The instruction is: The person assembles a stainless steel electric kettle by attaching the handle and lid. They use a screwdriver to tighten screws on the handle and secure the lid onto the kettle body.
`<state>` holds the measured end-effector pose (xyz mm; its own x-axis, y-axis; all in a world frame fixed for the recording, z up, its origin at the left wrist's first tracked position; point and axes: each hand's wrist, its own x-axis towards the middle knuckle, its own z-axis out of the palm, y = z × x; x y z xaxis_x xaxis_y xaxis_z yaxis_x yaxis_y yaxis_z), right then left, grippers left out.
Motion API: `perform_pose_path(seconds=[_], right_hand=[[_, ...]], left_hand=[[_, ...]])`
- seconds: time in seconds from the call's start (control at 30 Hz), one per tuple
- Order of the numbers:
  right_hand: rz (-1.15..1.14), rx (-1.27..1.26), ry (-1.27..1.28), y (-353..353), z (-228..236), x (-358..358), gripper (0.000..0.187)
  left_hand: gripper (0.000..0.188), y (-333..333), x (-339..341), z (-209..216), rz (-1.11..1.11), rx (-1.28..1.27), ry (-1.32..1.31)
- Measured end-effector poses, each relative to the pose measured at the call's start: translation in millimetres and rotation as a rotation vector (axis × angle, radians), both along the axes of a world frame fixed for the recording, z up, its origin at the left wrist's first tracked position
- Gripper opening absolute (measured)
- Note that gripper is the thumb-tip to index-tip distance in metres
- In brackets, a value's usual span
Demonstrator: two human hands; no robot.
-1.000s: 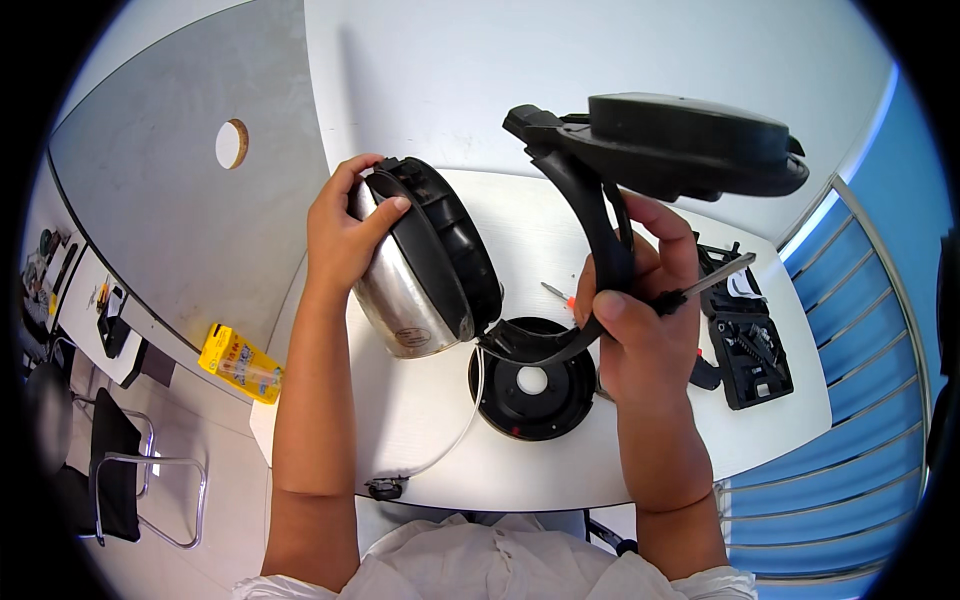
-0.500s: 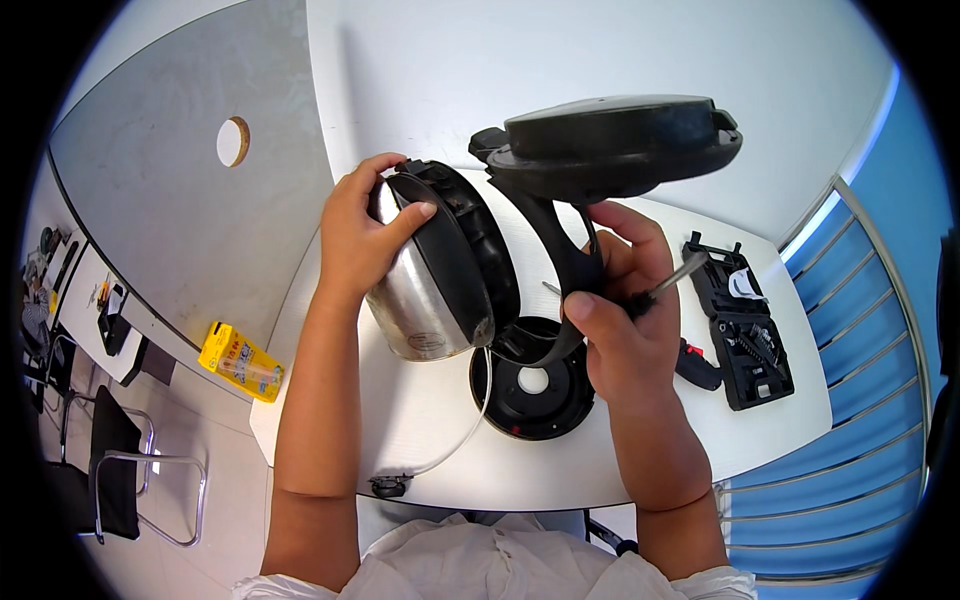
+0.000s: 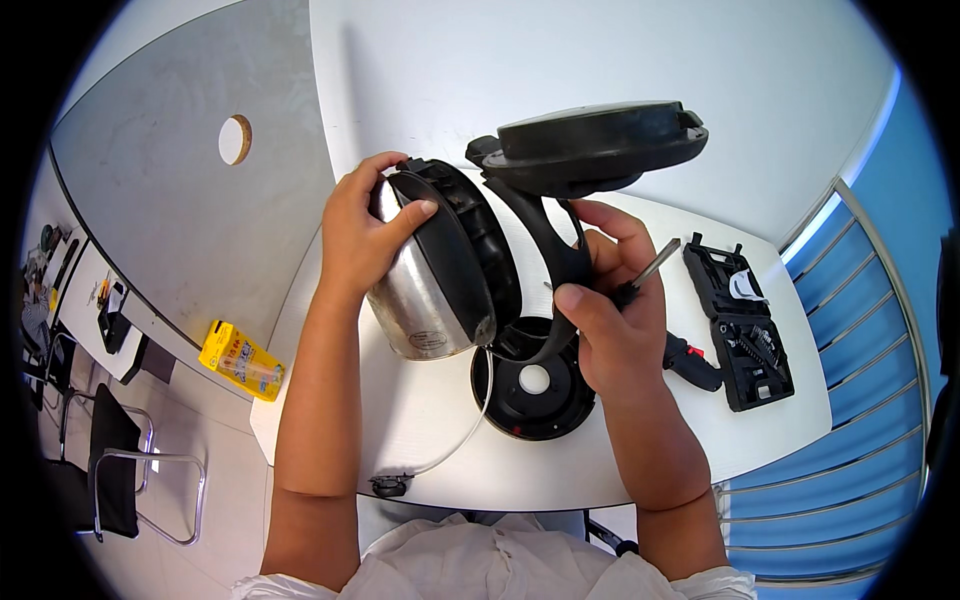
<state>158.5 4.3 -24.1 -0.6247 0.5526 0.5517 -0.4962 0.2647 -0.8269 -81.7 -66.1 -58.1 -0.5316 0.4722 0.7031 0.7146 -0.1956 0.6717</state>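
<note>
My left hand (image 3: pixel 365 240) grips a steel electric kettle body (image 3: pixel 420 310) tilted on its side, its black plastic bottom facing right. The thumb lies along the black rim and the fingers go over the far side. My right hand (image 3: pixel 625 300) is closed round the black kettle handle (image 3: pixel 535 225). From the handle's top a black lid (image 3: pixel 600 150) sticks out to the right. A screwdriver (image 3: pixel 657 262) is also held in that hand, its metal shaft pointing up and right. Below lies the round black kettle base (image 3: pixel 540 415) with a white centre. Where handle and body meet is partly hidden.
A white cord runs from the base to a black plug (image 3: pixel 390 486) at the table's front edge. On the right lie a black power screwdriver (image 3: pixel 692 365) and an open black tool case (image 3: pixel 750 365). A yellow package (image 3: pixel 242 362) stands left. Metal railings (image 3: pixel 865 260) border the right side.
My right hand has shifted slightly left, and the handle and lid have tilted left with it. The screwdriver shaft now points more steeply upward. My left hand and the kettle body stay almost still.
</note>
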Motion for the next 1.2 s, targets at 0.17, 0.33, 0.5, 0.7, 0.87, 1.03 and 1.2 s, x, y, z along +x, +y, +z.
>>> perform_pose_path(seconds=[0.17, 0.33, 0.5, 0.7, 0.87, 1.03, 1.2], right_hand=[[0.022, 0.002, 0.005, 1, -2, -1, 0.053], [0.041, -0.016, 0.063, 3, -14, -9, 0.05], [0.018, -0.041, -0.035, 5, -11, -12, 0.054], [-0.077, 0.049, -0.264, 4, -3, -8, 0.059], [-0.348, 0.376, -0.381, -1, -5, -6, 0.057], [-0.413, 0.408, -0.312, 1, -10, -13, 0.057], [-0.504, 0.594, -0.214, 6, -15, -16, 0.056]], left_hand=[[0.055, 1, 3, 0, -0.018, 0.016, -0.012], [0.055, 1, 16, 6, -0.011, -0.03, 0.072], [0.058, 0, 26, 10, 0.041, -0.07, 0.277], [0.056, -2, 35, 14, 0.022, -0.183, 0.265], [0.057, -4, 39, 16, 0.017, -0.187, 0.29], [0.057, -6, 43, 17, 0.041, -0.177, 0.306], [0.058, -7, 48, 18, 0.051, -0.187, 0.308]])
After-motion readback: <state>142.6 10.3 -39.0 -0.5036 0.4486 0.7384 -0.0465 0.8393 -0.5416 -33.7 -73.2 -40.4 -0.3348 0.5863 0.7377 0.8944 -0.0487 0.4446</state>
